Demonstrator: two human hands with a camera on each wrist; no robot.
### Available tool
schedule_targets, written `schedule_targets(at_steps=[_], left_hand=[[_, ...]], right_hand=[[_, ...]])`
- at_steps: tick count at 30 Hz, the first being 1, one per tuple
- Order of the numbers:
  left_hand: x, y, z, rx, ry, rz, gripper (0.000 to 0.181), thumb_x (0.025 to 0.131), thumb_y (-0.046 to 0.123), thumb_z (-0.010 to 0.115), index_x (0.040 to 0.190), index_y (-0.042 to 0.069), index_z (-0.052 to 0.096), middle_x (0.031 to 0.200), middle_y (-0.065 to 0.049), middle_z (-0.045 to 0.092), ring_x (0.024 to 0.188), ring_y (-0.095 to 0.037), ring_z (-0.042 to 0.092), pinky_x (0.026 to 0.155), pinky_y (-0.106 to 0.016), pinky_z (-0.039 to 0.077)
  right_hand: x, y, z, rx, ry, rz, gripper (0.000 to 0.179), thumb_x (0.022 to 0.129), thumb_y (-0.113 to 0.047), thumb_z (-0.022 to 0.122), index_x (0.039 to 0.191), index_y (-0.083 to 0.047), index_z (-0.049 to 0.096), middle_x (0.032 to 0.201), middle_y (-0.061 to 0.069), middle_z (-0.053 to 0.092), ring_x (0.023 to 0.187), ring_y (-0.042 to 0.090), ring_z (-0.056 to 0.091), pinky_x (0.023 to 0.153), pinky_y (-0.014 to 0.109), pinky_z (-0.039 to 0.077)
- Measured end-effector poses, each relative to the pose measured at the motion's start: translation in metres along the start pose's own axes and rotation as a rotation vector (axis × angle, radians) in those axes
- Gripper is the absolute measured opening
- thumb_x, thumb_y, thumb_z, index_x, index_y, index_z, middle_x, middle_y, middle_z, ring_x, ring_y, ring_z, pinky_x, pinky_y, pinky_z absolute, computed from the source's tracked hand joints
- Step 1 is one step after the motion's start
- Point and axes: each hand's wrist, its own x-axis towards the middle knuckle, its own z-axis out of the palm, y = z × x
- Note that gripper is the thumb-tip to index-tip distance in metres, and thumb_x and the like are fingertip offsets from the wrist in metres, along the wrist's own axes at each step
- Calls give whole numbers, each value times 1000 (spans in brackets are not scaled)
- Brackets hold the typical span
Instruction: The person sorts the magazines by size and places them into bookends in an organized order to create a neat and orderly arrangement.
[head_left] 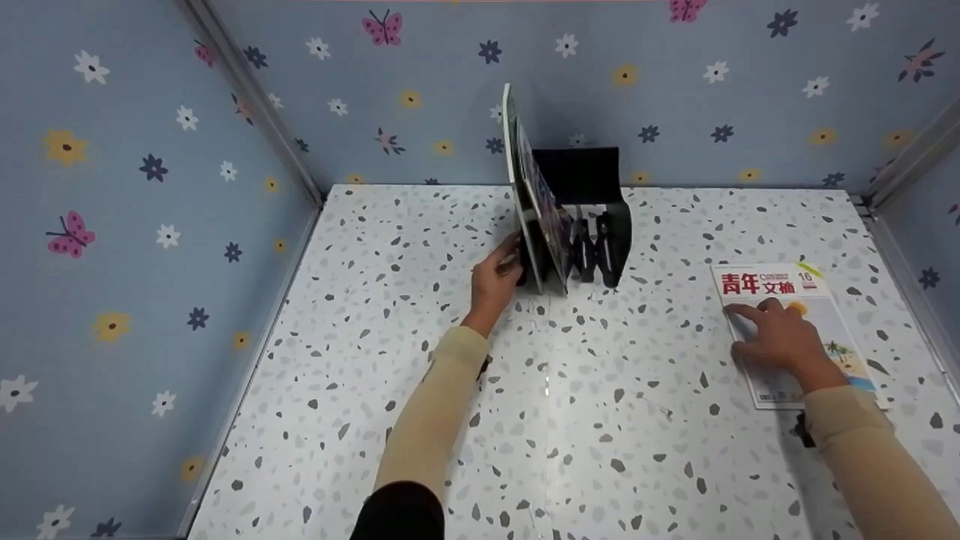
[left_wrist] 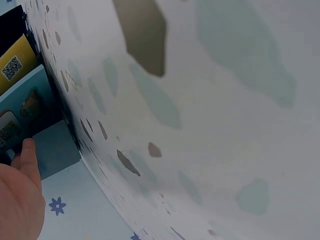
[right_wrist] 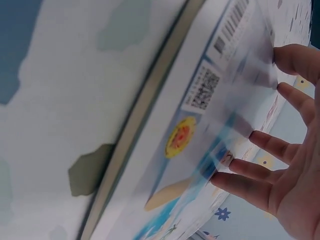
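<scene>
A magazine (head_left: 772, 382) with a red title and beach picture lies flat on the right side of the table. My right hand (head_left: 784, 339) is over it, fingers spread; the right wrist view shows fingertips at the glossy cover (right_wrist: 215, 115). Farther back, a black desktop book rack (head_left: 616, 240) holds a few thin books (head_left: 534, 195), which lean left of its right end. Beside their left face is my left hand (head_left: 495, 281). In the left wrist view, a straight finger (left_wrist: 31, 160) touches or nearly touches a blue-green book cover (left_wrist: 37, 97); the other fingers are mostly hidden.
The speckled white table (head_left: 637, 450) meets a flowered blue back wall (head_left: 442, 67) just behind the rack. Similar panels stand left (head_left: 112, 285) and right (head_left: 926, 225). A yellow book cover (left_wrist: 20, 62) with a QR code shows in the left wrist view.
</scene>
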Motion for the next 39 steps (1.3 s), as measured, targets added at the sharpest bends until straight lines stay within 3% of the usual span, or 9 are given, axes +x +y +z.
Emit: schedule_targets(at_steps=[12, 26, 33, 39], left_hand=[[-1, -4, -1, 5, 16, 30, 50, 92, 9, 60, 138, 28, 55, 125, -10, 66, 106, -19, 68, 83, -30, 56], [0, -1, 1, -20, -6, 10, 50, 93, 9, 60, 140, 27, 53, 128, -3, 64, 107, -18, 67, 79, -27, 56], [-3, 13, -1, -38, -3, -22, 50, 92, 2, 59, 139, 18, 54, 128, -13, 63, 108, -28, 67, 81, -35, 57], [1, -1, 2, -34, 8, -1, 50, 93, 6, 60, 140, 20, 52, 131, -10, 62, 109, -26, 66, 83, -35, 56]], right_hand=[[4, 1, 2, -63, -16, -73, 67, 81, -39, 68, 143, -25, 47, 115, 29, 44, 77, 32, 46, 54, 42, 38], [5, 7, 5, -67, 4, -106, 67, 81, -39, 67, 143, -26, 46, 106, 24, 43, 71, 28, 41, 50, 35, 30], [6, 7, 2, -61, 19, -90, 71, 80, -39, 68, 144, -23, 43, 109, 27, 43, 74, 30, 44, 51, 37, 33], [6, 8, 2, -54, 33, -76, 73, 80, -41, 69, 144, -21, 42, 117, 29, 43, 84, 37, 47, 57, 47, 40]])
